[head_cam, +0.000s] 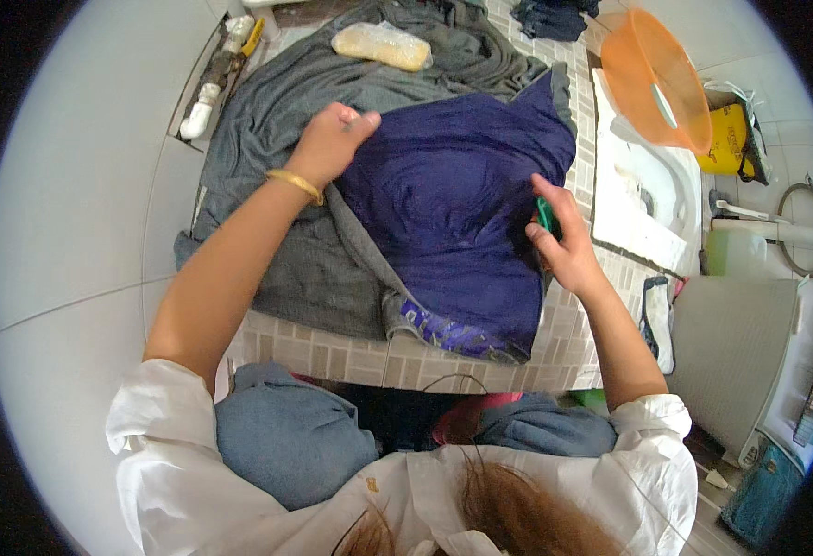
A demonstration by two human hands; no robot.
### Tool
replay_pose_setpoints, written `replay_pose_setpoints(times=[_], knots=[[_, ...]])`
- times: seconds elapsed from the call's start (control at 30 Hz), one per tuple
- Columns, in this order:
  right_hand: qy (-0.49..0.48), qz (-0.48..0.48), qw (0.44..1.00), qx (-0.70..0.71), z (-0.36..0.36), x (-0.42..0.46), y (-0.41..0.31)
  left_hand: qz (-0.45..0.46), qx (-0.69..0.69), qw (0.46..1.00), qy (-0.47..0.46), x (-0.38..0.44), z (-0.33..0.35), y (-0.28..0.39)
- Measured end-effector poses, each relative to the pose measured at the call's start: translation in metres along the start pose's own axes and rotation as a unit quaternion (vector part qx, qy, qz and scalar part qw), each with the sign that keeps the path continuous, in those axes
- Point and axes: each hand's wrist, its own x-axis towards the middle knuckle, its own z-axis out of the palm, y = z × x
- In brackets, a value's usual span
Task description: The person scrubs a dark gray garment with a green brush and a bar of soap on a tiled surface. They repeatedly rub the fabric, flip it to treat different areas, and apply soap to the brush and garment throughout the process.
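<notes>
A grey garment (309,271) lies spread and rumpled, with a dark blue cloth panel (448,187) on top; a patterned purple strip (441,330) shows at its lower edge. My left hand (330,142) is curled at the panel's upper left edge, thumb pointing right; whether it pinches cloth cannot be told. At the panel's right side, my right hand (566,233) has its fingers around a small green object (547,214), mostly hidden by the fingers. A yellowish bar in clear plastic wrap (382,46) rests on the grey cloth beyond my hands.
The garment lies on a tiled ledge (337,358). White pipes (201,111) run in a recess at the left. Right of the ledge are a squat toilet (646,187), an orange plastic basin (656,83) and a yellow bag (726,142). Dark cloth (552,17) lies at the top.
</notes>
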Motion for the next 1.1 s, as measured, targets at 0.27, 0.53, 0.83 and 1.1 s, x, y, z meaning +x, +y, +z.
replay_pose_setpoints(times=[0.27, 0.53, 0.83, 1.1], knots=[[0.156, 0.003, 0.983, -0.099, 0.034, 0.020, 0.056, 0.412, 0.438, 0.792, 0.104, 0.109, -0.010, 0.033], [0.130, -0.114, 0.982, -0.069, 0.020, -0.027, 0.023, 0.355, 0.454, 0.815, -0.058, 0.100, 0.024, 0.095], [0.124, -0.203, 0.970, 0.045, 0.022, -0.003, 0.013, 0.367, 0.452, 0.798, -0.155, -0.023, 0.121, 0.081], [-0.015, -0.262, 0.965, -0.016, 0.036, 0.001, 0.020, 0.128, 0.475, 0.871, -0.006, -0.026, 0.079, 0.086]])
